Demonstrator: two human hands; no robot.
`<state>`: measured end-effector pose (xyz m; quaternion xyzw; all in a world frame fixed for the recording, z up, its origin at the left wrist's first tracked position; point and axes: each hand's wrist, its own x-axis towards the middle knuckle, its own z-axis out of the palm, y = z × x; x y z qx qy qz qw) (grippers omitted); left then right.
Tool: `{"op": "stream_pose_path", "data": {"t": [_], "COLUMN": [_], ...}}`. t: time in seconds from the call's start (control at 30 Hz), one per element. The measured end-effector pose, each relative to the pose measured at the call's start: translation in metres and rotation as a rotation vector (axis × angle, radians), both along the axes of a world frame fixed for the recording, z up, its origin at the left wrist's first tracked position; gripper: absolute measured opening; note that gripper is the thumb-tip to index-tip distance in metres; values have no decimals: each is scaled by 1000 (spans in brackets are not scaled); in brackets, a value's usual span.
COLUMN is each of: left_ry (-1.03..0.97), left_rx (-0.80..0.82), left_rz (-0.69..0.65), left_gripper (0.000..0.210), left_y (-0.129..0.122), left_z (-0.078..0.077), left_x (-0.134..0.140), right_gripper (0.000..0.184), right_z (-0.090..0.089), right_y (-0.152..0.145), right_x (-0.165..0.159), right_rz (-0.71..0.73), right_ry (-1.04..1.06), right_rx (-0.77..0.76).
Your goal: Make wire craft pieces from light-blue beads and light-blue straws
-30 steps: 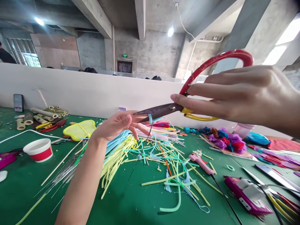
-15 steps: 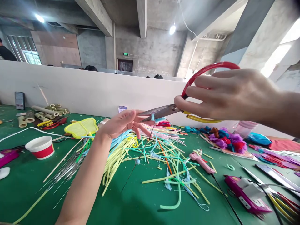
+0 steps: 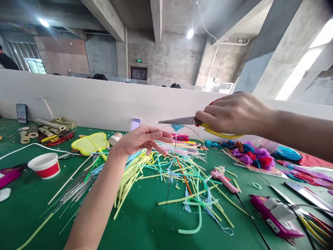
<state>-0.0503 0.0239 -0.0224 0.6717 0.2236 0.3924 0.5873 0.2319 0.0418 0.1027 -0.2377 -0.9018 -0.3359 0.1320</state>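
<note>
My right hand point(image 3: 234, 114) is wrapped round the red and yellow handles of a pair of scissors point(image 3: 179, 121). Their blades point left and look closed. Just beneath them is a small light blue piece point(image 3: 177, 127) at the top of a thin wire hoop point(image 3: 201, 134). From this piece a thin strand hangs down, with a small pale blue bead point(image 3: 170, 180) on it. My left hand point(image 3: 145, 139) is at the hoop's left side, thumb and fingers pinching its thin wire; the exact contact is partly hidden.
Yellow, green and blue tubes point(image 3: 130, 180) lie heaped on the green table point(image 3: 145, 225). A pink glue gun point(image 3: 225, 180) and a purple power strip point(image 3: 275, 215) are to the right. Leftward are a paper cup point(image 3: 45, 165), a yellow fan shape point(image 3: 91, 143) and bamboo pieces point(image 3: 52, 126).
The scissors have moved lower and levelled out, and their blades have come together above the blue piece. My left hand has turned slightly, and the hanging strand has swung more upright.
</note>
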Motion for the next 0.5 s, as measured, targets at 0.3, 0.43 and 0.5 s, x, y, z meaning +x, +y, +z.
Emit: {"op": "stream_pose_path", "data": {"t": [0.3, 0.43, 0.5], "left_ry": [10, 29, 31], "left_rx": [41, 66, 70], "left_rz": [168, 199, 215], "left_gripper": [39, 40, 39], "left_y": [-9, -9, -8], "left_z": [8, 8, 7], "left_x": [6, 5, 6], "right_gripper": [33, 44, 52], "right_z": [-49, -53, -52], "right_y": [19, 12, 10], "right_x": [5, 3, 3], "right_rz": [-96, -158, -127], "right_ry": [54, 113, 147], "right_rx": [-120, -213, -249]}}
